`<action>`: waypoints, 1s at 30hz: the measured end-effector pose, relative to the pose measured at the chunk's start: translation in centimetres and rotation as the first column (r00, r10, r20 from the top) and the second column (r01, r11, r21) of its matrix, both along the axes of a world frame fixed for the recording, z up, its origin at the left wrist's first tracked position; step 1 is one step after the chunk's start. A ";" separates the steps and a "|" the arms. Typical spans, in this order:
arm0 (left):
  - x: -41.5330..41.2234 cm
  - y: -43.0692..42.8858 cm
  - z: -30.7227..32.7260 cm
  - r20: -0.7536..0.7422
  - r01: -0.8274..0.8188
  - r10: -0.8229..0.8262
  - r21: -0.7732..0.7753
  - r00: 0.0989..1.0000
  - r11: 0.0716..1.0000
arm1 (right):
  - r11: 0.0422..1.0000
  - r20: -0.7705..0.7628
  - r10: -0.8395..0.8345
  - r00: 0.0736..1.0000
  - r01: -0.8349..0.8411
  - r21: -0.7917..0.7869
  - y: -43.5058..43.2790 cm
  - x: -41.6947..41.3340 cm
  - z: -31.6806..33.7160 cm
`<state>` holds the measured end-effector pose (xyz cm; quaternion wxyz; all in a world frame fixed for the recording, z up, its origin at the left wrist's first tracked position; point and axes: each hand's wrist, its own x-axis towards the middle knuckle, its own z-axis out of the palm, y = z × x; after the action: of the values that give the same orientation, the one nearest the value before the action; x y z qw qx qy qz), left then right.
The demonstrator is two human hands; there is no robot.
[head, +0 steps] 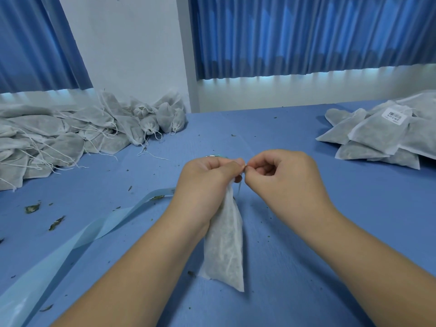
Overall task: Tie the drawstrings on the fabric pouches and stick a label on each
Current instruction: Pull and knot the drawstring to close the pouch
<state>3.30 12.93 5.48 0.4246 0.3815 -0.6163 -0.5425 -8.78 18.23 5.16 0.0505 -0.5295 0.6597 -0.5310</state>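
Left hand grips pouch neck — right hand pinches, seemingly, drawstring.

Two bare hands: left hand, right hand. One white filled fabric pouch. Two heaps of such pouches: left heap, right heap. One white barcode label. One pale-blue strip.

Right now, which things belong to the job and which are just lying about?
Job: white fabric pouch gripped by left hand and right hand; left heap of stringed pouches; right stack of pouches, one labelled; pale blue strip.
Lying about: dried leaf scraps; blue curtains.
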 end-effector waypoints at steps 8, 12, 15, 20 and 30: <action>0.2 -0.2 0.2 -0.008 0.014 -0.014 0.024 1.000 1.000 | 0.999 0.061 0.051 0.997 -0.052 0.008 -0.1 -0.3 0.2; 0.2 -0.4 0.2 -0.011 0.008 -0.008 0.049 1.000 0.999 | 0.995 0.068 0.099 0.993 -0.100 0.012 -0.1 -0.3 0.2; 0.2 -0.3 0.2 -0.005 0.010 -0.010 0.025 1.000 1.000 | 0.995 0.056 0.100 0.993 -0.101 0.010 -0.1 -0.3 0.1; 0.2 -0.3 0.1 0.006 -0.005 0.005 -0.035 1.000 0.999 | 0.994 0.065 0.111 0.992 -0.112 0.000 0.1 -0.1 0.4; 0.0 0.1 -0.1 0.031 -0.023 0.029 -0.167 0.999 0.986 | 0.999 0.034 -0.001 0.999 -0.001 0.046 0.3 0.1 0.2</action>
<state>3.26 12.98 5.41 0.4517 0.3618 -0.6615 -0.4769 -8.65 18.52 5.37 0.0741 -0.5190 0.6706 -0.5248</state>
